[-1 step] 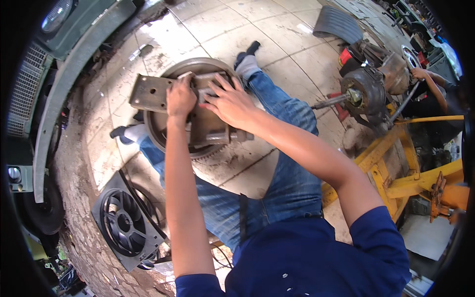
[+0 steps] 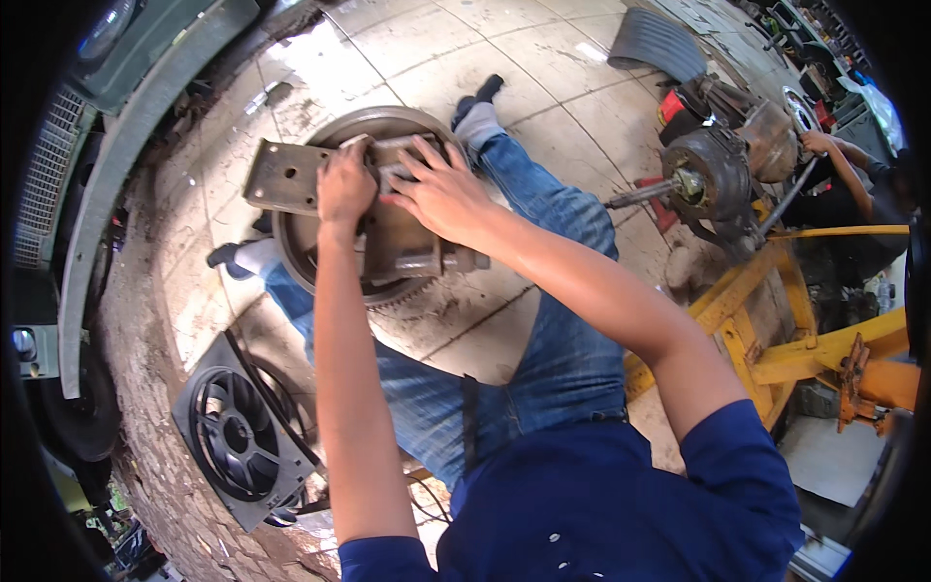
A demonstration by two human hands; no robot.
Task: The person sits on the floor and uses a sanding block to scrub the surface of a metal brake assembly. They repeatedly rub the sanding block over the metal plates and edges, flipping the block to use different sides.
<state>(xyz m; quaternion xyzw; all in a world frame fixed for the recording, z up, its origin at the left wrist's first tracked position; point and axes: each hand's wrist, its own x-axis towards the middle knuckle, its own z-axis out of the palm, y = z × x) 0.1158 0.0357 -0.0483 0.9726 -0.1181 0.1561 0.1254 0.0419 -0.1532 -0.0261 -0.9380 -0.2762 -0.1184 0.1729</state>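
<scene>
A heavy, worn metal bracket (image 2: 398, 238), with a flat plate (image 2: 283, 177) pierced by holes at its left end, lies across a round flywheel (image 2: 296, 250) with a toothed rim, on the floor between my legs. My left hand (image 2: 346, 186) is closed over the bracket where the flat plate meets the thicker body; its fingertips curl out of sight past the far edge. On the body's upper right, my right hand (image 2: 448, 192) rests with its fingers spread, touching the metal. A short round end (image 2: 470, 260) sticks out at the bracket's right.
A black radiator fan (image 2: 238, 432) lies at left, near a vehicle's grey bumper (image 2: 126, 145). At right stand a greasy axle assembly (image 2: 703, 179) and a yellow metal frame (image 2: 766, 354). Another person's hand (image 2: 818, 144) is by the axle. A ribbed black mat (image 2: 659, 44) lies far back.
The whole view has shifted slightly, so things sit a little farther left. My hands stay on the bracket in nearly the same places.
</scene>
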